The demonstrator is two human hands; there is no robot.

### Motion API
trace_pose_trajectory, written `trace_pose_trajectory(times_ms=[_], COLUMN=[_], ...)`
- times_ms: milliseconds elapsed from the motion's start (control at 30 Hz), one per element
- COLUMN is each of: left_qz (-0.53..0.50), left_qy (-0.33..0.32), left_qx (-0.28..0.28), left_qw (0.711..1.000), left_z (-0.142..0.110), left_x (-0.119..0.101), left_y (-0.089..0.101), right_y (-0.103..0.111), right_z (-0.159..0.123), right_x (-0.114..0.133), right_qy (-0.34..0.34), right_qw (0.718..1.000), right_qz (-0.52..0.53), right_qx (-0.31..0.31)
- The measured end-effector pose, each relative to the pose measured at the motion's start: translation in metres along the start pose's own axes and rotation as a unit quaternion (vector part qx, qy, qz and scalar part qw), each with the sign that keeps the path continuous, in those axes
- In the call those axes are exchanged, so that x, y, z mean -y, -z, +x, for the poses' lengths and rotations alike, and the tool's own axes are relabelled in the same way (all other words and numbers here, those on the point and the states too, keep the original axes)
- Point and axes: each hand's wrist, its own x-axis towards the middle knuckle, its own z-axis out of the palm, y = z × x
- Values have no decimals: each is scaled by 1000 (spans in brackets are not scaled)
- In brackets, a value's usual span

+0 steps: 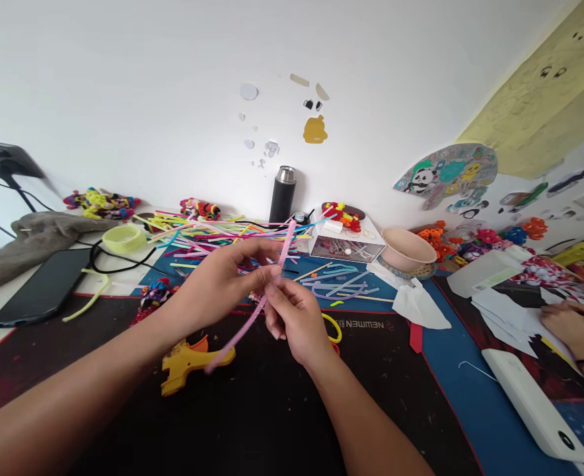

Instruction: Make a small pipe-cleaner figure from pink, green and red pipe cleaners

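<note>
A fuzzy pink pipe cleaner (236, 338) runs through both hands above the black desk mat. My left hand (232, 274) pinches it between thumb and fingers. Just below and to the right, my right hand (294, 314) grips the same stem, its thumb close to the left thumb. One end points up past the fingers, and the other curves down to the left. Under that lower end lies a yellow glue gun (187, 363) with an orange trigger. Scissors with yellow handles (332, 328) show partly behind my right wrist.
Loose coloured pipe cleaners (197, 241) are heaped along the wall beside a black thermos (283, 198). A white drawer box (344, 248) and pink bowl (408, 250) stand right of it. A phone (41, 285) lies left. Another person's hands (569, 324) are at the right edge.
</note>
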Motion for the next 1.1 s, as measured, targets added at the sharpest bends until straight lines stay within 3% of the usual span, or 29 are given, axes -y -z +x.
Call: trace_pose_trajectory(times_ms=[67,133,167,233,300,367,400,467,600,667,767,900,1100], left_qz=[24,23,4,-54,-82,-91,-107,-205,-426,-467,-480,-432,-343], left_qy=[-25,-30,-15,28,96,179,216,259,291,286,274,232,213], left_qx=[-78,-113,-81,56,235,330,328,242,-24,-104,-114,-61,-62], left_qw=[996,993,997,997,964,922,913,912,856,830,825,870,913], left_z=[-8,-23,-31,-47,-60,-68,-70,-70,-60,-53,-45,-43,-50], left_x=[-1,-9,-14,-26,-33,-30,-24,-7,30,38,37,34,42], left_y=[6,11,13,12,5,-6,-12,-22,-24,-19,-14,-16,-4], right_y=[3,5,5,6,5,6,6,7,8,7,4,2,2], right_z=[2,3,3,4,4,4,4,5,6,6,5,4,5], right_x=[-1,-1,-1,0,1,2,2,2,0,0,0,1,4], right_qy=[-10,-20,-23,-28,-28,-21,-17,-13,-16,-21,-28,-32,-34], right_qw=[999,997,996,994,993,992,992,991,990,990,991,992,987], right_qz=[23,51,65,87,98,103,104,108,114,112,103,97,114], right_qx=[-33,-55,-62,-66,-66,-66,-68,-73,-87,-87,-79,-72,-113])
